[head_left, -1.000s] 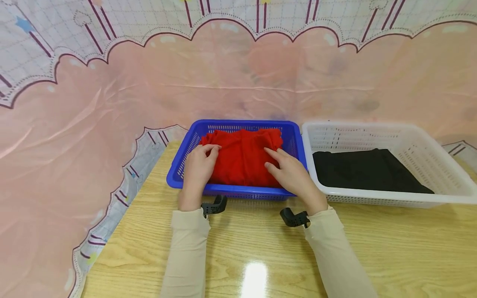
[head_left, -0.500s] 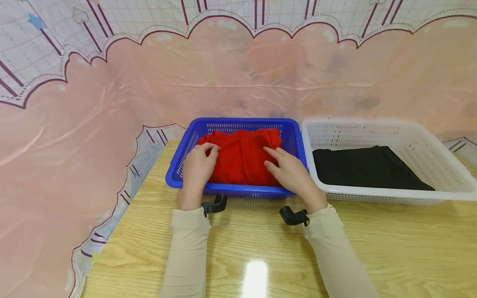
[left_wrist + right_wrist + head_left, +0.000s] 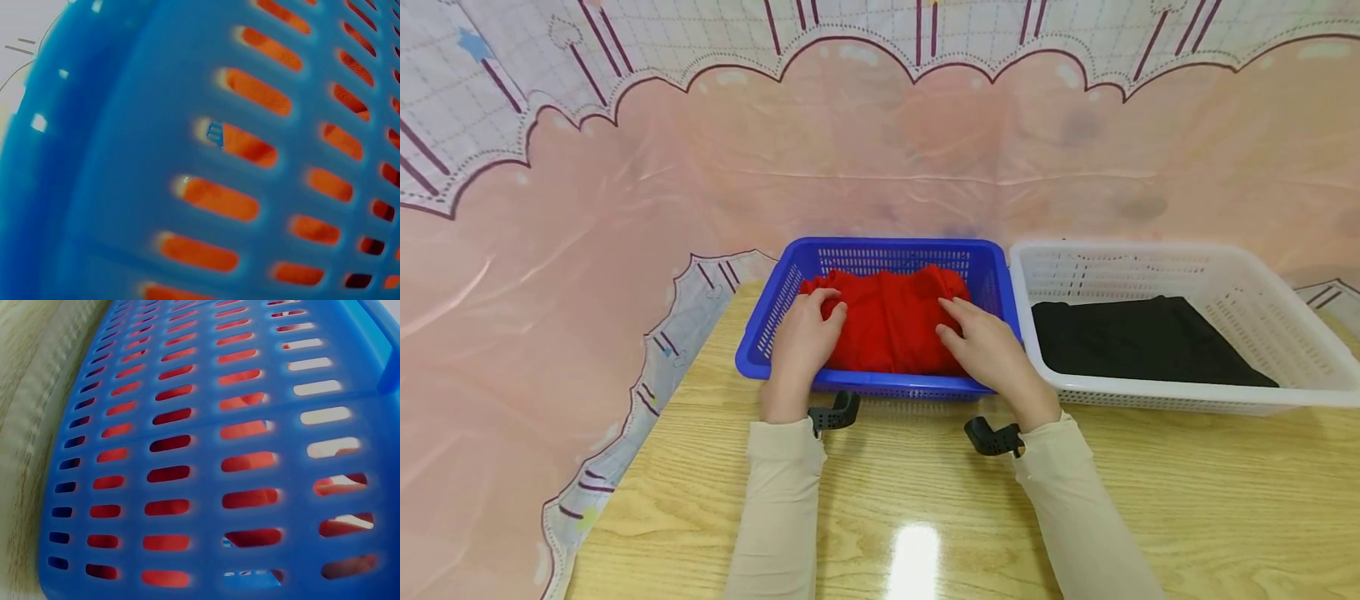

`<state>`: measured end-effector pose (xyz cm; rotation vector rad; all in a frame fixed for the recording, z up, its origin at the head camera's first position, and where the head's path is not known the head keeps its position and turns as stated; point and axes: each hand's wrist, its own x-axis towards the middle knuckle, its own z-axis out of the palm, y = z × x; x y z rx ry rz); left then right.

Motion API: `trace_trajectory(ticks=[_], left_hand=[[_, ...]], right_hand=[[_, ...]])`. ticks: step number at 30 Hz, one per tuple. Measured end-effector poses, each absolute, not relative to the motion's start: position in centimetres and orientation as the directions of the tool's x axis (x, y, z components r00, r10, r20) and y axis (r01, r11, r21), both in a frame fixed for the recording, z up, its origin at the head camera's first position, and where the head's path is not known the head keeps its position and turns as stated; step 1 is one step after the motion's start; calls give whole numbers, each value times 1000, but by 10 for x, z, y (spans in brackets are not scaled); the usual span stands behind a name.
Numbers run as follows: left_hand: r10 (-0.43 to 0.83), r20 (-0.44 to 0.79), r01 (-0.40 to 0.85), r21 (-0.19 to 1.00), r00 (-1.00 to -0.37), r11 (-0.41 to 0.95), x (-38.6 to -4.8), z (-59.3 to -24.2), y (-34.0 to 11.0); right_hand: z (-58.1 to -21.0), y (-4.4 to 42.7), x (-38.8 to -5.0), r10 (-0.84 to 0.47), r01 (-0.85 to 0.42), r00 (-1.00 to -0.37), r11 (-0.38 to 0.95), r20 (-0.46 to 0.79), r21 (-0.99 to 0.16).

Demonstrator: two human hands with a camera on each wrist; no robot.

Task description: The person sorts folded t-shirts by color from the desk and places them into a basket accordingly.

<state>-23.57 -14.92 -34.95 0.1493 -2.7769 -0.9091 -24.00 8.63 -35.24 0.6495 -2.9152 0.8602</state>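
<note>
A red cloth [image 3: 891, 325], folded and rumpled along its far edge, lies in a blue plastic basket [image 3: 898, 383]. On its left side rests my left hand [image 3: 803, 337], thumb apart from the forefinger. My right hand [image 3: 988, 346] touches the cloth's right side with its fingers extended; some fingertips of both hands are hard to see against the cloth. Both wrist views are filled by the slotted basket wall [image 3: 125, 156], with red cloth [image 3: 165, 542] showing through the slots and no clear view of either hand's grip.
Right of the blue basket, and touching it, stands a white basket [image 3: 1187, 396] with a folded black cloth [image 3: 1142, 342] in it. Both stand on a wooden table [image 3: 895, 483]. A pink printed sheet [image 3: 880, 150] hangs behind and at the left.
My left thumb and forefinger, close together before, have parted. The cloth's far edge has settled lower and flatter. My right hand has barely moved.
</note>
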Motion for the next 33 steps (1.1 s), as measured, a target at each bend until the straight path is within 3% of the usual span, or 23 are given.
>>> trace_trajectory(ticks=[12, 33], left_hand=[[-127, 141, -21, 582, -982, 813, -235, -348, -149], [-60, 199, 59, 541, -978, 839, -234, -348, -144]], right_hand=[[-352, 85, -239, -383, -396, -915, 786, 128, -475], [-356, 89, -236, -380, -426, -902, 712, 204, -558]])
